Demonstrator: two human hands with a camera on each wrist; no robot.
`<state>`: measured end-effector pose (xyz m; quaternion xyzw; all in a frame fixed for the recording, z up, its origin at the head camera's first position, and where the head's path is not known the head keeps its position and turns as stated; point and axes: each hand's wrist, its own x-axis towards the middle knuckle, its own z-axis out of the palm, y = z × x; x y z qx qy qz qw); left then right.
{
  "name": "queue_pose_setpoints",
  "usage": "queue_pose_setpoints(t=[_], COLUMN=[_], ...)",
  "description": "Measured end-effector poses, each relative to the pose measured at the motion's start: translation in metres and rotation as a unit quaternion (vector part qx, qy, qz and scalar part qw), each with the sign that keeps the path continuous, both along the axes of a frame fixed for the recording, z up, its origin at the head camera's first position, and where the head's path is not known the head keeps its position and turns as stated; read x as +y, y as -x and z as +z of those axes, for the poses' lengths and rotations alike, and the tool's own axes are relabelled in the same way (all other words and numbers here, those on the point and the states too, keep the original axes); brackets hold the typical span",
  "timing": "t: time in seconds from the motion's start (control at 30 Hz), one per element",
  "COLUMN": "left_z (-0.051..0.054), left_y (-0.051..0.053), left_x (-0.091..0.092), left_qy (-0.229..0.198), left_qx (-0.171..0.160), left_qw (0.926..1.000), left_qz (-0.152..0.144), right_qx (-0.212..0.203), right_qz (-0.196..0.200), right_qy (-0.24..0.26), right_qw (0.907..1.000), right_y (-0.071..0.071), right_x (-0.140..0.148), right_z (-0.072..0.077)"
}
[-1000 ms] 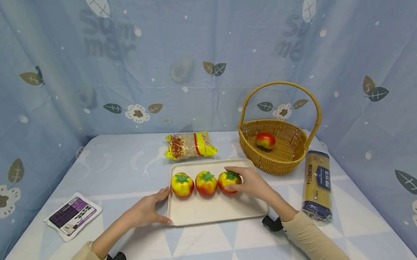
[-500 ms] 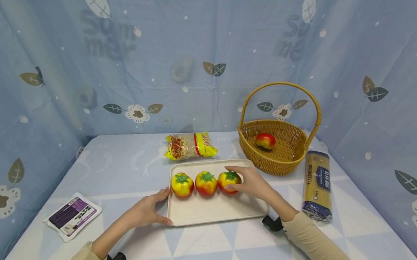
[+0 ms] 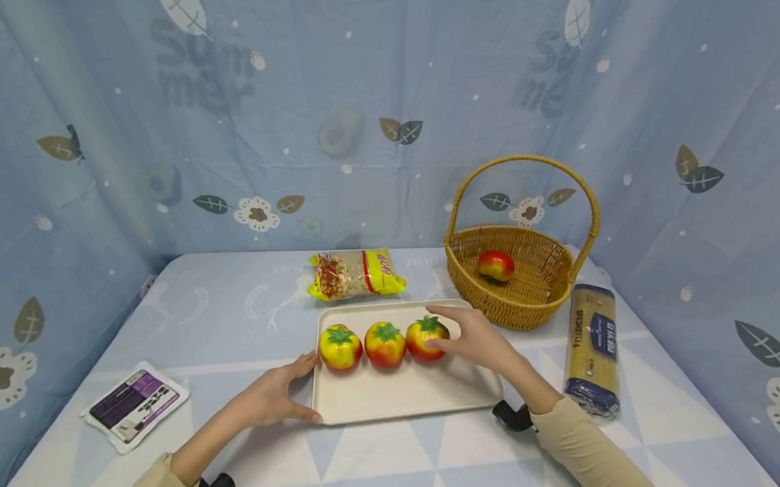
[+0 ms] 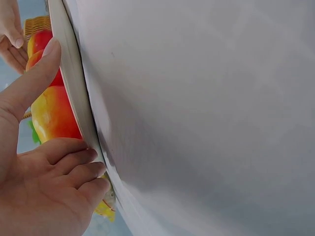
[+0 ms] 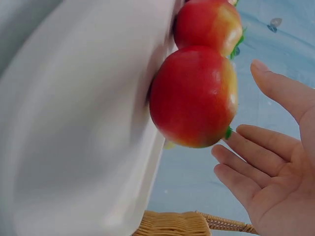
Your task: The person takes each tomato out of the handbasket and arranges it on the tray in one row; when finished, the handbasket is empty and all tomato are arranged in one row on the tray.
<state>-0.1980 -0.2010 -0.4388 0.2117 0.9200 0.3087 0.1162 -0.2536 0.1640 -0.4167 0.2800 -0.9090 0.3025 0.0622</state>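
Note:
A cream tray [image 3: 402, 395] holds a row of three shiny yellow-and-red tomatoes with green leafy tops: the left tomato [image 3: 340, 347], the middle tomato [image 3: 385, 345] and the right tomato [image 3: 426, 338]. My left hand [image 3: 274, 394] rests against the tray's left edge, thumb and fingers spread apart; in the left wrist view its fingertips touch the rim. Just above and beside the right tomato is my right hand [image 3: 480, 339], thumb and fingers parted. The right wrist view shows a gap between the thumb and that tomato [image 5: 194, 98]; fingertip contact is unclear.
Behind the tray lies a yellow bag of grains [image 3: 356, 274]. A wicker basket [image 3: 505, 312] with a red-yellow mango [image 3: 496, 266] stands at the back right. Near it is a spaghetti pack [image 3: 592, 350]. A white-and-purple packet [image 3: 136, 406] lies at the left.
My right hand has loosened from the right tomato and shifted slightly up and right, showing more of it. The left hand and the tray have stayed in place.

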Motion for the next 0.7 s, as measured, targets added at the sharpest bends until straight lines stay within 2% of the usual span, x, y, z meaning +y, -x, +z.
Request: queue_pose_setpoints(t=[0.33,0.6,0.7], left_z=[0.0,0.0,0.0], left_y=[0.0,-0.001,0.0], left_x=[-0.001,-0.001,-0.001], left_qy=[-0.005,-0.007,-0.007], left_qx=[0.009,0.006,0.004], left_qw=[0.9999,0.9999,1.0], left_qz=[-0.007,-0.006,-0.004], right_qx=[0.031,0.039,0.054], right_qz=[0.005,-0.02,-0.025], right_qy=[0.015,-0.01,-0.012], right_qw=[0.9994,0.999,0.9981], right_y=[0.004,0.012,0.016], right_x=[0.011,0.03,0.038], right_z=[0.013,0.024,0.029])
